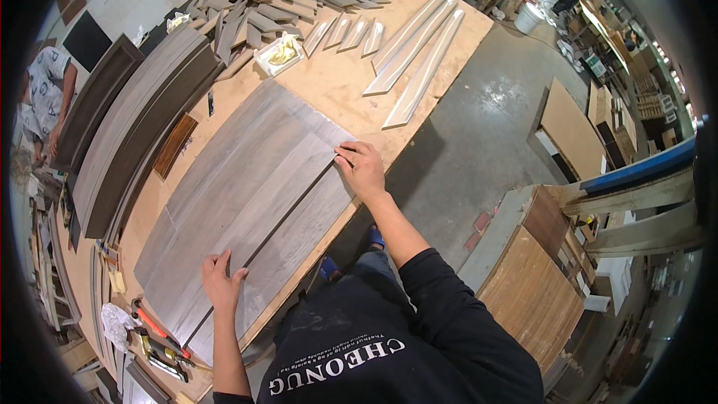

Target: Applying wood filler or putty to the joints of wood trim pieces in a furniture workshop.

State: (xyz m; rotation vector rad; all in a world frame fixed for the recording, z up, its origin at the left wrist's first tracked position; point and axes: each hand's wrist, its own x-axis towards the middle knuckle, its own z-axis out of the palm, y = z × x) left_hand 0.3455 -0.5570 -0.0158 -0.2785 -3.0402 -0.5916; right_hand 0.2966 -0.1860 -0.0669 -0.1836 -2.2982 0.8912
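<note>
A large panel (232, 179) with grey wood grain lies flat on the workbench in front of me. Along its near side runs a thin dark strip (292, 209), slanting from lower left to upper right. The fingers and thumb of my left hand (222, 284) close over the strip's lower half, one to each side of it. At its upper right end, my right hand (363, 170) pinches the strip close to the panel's edge. The palms hide short lengths of it. Between the strip and the bench edge lies more grey wood-grain surface (288, 254).
Glue-streaked mitred pieces (419, 60), a white tray with a yellowish cloth (278, 54) and piled grey offcuts (250, 11) occupy the far bench. Curved mouldings (149, 120) stand left; tools (161, 355) lie lower left. Another person (48, 93) is at far left.
</note>
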